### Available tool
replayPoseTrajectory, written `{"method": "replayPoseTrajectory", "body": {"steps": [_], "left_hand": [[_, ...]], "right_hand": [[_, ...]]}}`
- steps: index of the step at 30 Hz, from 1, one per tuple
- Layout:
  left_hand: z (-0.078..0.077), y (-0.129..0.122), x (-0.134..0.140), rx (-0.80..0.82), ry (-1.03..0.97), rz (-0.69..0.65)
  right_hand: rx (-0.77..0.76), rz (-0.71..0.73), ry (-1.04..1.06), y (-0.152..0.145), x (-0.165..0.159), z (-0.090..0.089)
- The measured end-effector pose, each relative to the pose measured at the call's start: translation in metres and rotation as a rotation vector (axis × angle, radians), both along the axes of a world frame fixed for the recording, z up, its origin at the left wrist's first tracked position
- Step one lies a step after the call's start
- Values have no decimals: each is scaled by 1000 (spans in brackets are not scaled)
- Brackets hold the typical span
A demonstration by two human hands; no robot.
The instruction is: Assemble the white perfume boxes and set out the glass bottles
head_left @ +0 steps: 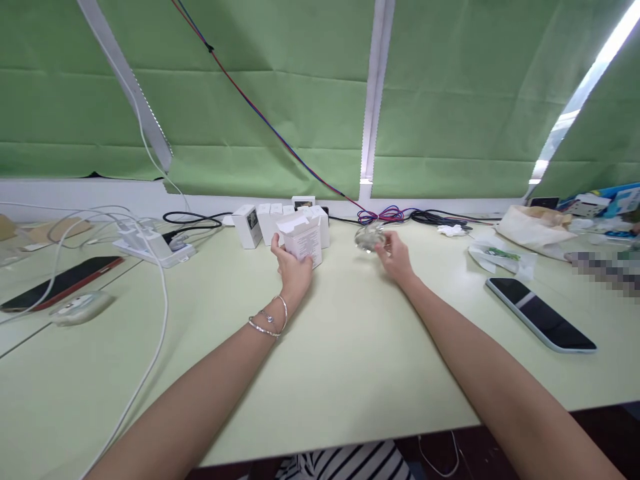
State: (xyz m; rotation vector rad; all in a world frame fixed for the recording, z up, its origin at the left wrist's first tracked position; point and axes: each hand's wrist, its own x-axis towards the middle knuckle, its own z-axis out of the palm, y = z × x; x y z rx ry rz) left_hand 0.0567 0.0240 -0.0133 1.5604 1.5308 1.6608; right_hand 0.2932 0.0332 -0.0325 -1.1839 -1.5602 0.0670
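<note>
My L hand (295, 272), ctr of frame, is clamped on a white box (304, 244): thumb on the printed side nearest me, fingers round the L side. Box is tilted a bit, top flap up; can't tell from here if its base touches the table (345, 353). Two or more bracelets (269, 323) on that wrist.

My R hand (397, 257), just R of ctr, has thumb & fingers together on the near end of a shiny crinkled packet (369, 237). It's blurred, so I can't make out the contents. Packet is to the R of the box, well apart from it.

Right behind the box I see a row of white cartons (248, 227), upright, mid-frame. R of those, along the wall, a coil of red & blue wire (383, 214), then a bundle of black cable (434, 219) w/ a crumpled white tissue (451, 231) just beside it.

Ctr R: a clear wrapper (503, 259) w/ sth green inside, near a cream bag (533, 227). Lower down on the R, a phone (540, 315), screen dark. Far L: a white power strip (156, 250) w/ plugs in, plus a red-edged phone (65, 283) next to a pale mouse-shaped device (81, 308).
</note>
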Motion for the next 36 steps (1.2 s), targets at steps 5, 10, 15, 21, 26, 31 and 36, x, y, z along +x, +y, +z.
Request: {"method": "replayPoseTrajectory", "body": {"steps": [5, 10, 15, 21, 26, 31, 36], "left_hand": [[-2, 2, 2, 117, -58, 46], [0, -1, 5, 186, -51, 33], [3, -9, 4, 469, -6, 11], [-4, -31, 14, 675, 529, -274], [-5, -42, 27, 503, 718, -594], [-7, -31, 19, 105, 637, -637], [-11, -22, 17, 17, 585, -647]], "right_hand": [[-164, 255, -316, -6, -20, -3], [-166, 311, -352, -11, -18, 0], [-30, 9, -147, -6, 0, 3], [-204, -366, -129, 2, 28, -7], [-278, -311, -95, 4, 31, -13], [-178, -176, 12, -1, 6, 7], [-97, 276, 458, -9, -42, 24]]}}
